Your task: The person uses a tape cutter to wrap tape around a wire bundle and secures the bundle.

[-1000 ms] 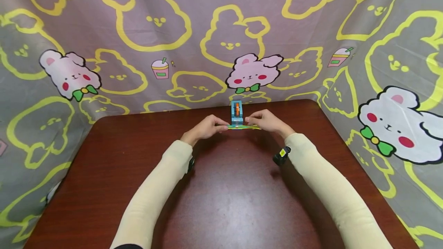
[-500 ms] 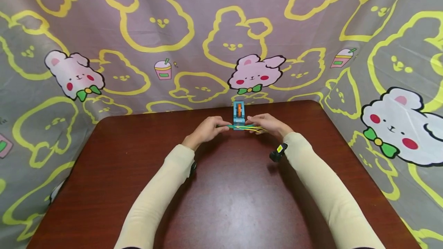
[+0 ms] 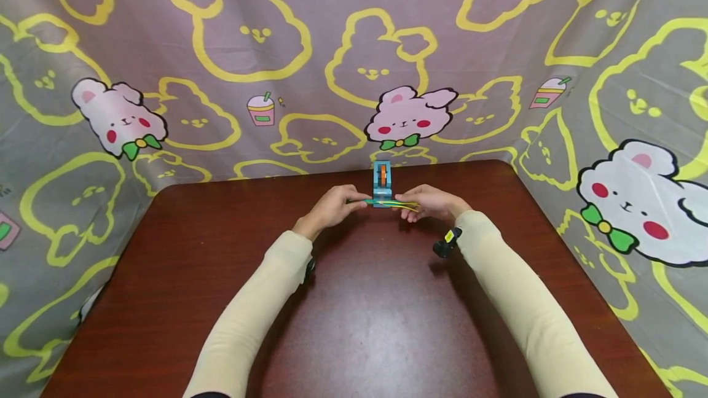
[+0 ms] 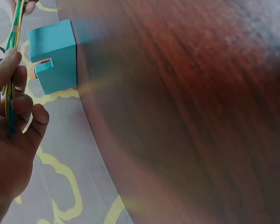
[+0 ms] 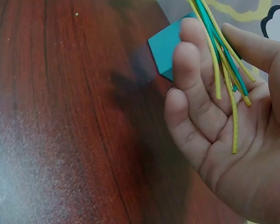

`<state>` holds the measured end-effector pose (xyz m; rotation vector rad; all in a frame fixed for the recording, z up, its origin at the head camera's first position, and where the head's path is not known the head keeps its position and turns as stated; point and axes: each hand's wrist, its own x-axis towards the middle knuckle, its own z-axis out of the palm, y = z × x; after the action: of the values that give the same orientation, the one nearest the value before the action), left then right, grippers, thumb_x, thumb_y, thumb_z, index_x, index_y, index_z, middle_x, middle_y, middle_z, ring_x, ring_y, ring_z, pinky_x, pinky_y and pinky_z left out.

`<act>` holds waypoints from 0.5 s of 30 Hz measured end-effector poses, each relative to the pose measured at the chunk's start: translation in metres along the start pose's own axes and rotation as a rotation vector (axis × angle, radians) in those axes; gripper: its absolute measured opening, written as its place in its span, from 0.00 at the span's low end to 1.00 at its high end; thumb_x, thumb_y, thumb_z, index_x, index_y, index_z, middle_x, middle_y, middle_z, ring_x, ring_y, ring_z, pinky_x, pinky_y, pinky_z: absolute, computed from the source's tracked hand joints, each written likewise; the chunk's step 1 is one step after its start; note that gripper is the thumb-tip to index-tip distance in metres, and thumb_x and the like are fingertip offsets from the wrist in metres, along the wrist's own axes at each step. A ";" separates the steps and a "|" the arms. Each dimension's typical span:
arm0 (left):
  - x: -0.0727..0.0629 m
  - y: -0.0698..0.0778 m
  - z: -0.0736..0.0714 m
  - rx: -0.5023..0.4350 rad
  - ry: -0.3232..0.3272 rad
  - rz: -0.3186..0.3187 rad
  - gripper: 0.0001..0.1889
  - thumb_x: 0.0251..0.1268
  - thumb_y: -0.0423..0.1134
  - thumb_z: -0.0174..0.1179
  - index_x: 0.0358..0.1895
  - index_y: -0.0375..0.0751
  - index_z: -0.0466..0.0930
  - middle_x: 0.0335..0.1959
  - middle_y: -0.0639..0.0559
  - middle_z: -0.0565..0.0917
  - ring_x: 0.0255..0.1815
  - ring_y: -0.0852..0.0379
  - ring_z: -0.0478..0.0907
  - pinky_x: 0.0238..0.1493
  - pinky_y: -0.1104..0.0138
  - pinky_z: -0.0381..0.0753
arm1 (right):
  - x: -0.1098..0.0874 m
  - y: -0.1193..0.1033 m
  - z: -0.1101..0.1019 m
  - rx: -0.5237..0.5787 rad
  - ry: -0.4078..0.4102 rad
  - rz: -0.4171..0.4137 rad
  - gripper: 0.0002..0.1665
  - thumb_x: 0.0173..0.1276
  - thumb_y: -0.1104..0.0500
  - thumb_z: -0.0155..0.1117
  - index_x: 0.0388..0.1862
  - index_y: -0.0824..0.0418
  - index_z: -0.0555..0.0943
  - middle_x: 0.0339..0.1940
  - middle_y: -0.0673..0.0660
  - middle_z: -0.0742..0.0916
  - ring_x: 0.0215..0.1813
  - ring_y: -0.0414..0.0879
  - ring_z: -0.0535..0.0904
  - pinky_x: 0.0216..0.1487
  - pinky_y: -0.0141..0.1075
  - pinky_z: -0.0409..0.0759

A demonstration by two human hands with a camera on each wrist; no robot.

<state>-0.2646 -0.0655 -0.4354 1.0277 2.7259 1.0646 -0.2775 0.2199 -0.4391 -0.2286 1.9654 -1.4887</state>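
A bundle of thin yellow and green wires (image 3: 381, 202) runs crosswise between my hands, just in front of a blue tape dispenser (image 3: 381, 177) with an orange wheel. My left hand (image 3: 334, 206) pinches one end between thumb and index finger; in the left wrist view the tail of the wires (image 4: 10, 107) lies against its fingers. A pale orange-brown band shows around the bundle there. My right hand (image 3: 431, 201) is at the other end. In the right wrist view its fingers are loosely bent, and the splayed wire ends (image 5: 233, 93) hang over the palm, beside the thumb.
The dispenser stands near the far edge of a dark brown wooden table (image 3: 354, 300). Behind and at both sides hangs a curtain (image 3: 310, 91) printed with cartoon rabbits. A small black camera (image 3: 445, 243) is strapped at the right wrist.
The right hand's fingers have loosened and dropped lower, and the wire ends at that side have spread apart. My left hand keeps its pinch. The head view has shifted slightly.
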 end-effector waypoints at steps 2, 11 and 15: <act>0.000 0.000 0.000 -0.005 -0.007 -0.013 0.14 0.72 0.39 0.62 0.57 0.42 0.86 0.32 0.52 0.80 0.30 0.58 0.71 0.33 0.66 0.72 | -0.001 -0.001 -0.001 0.011 0.003 -0.013 0.28 0.79 0.52 0.58 0.56 0.79 0.77 0.28 0.57 0.86 0.28 0.44 0.80 0.40 0.39 0.81; 0.004 -0.001 -0.001 -0.057 -0.028 -0.096 0.15 0.71 0.45 0.63 0.55 0.44 0.87 0.38 0.54 0.84 0.37 0.57 0.75 0.39 0.65 0.75 | -0.009 -0.013 -0.005 -0.161 0.054 -0.111 0.24 0.77 0.55 0.61 0.55 0.77 0.80 0.30 0.59 0.86 0.30 0.45 0.80 0.42 0.43 0.83; 0.006 -0.004 -0.001 -0.087 -0.045 -0.126 0.19 0.78 0.48 0.55 0.43 0.36 0.88 0.34 0.44 0.85 0.27 0.58 0.71 0.34 0.65 0.71 | -0.014 -0.018 -0.002 -0.260 0.112 -0.163 0.21 0.76 0.55 0.62 0.54 0.74 0.83 0.30 0.60 0.88 0.32 0.49 0.83 0.47 0.54 0.82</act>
<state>-0.2724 -0.0649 -0.4356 0.8450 2.6425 1.1147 -0.2724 0.2221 -0.4174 -0.4352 2.2778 -1.3671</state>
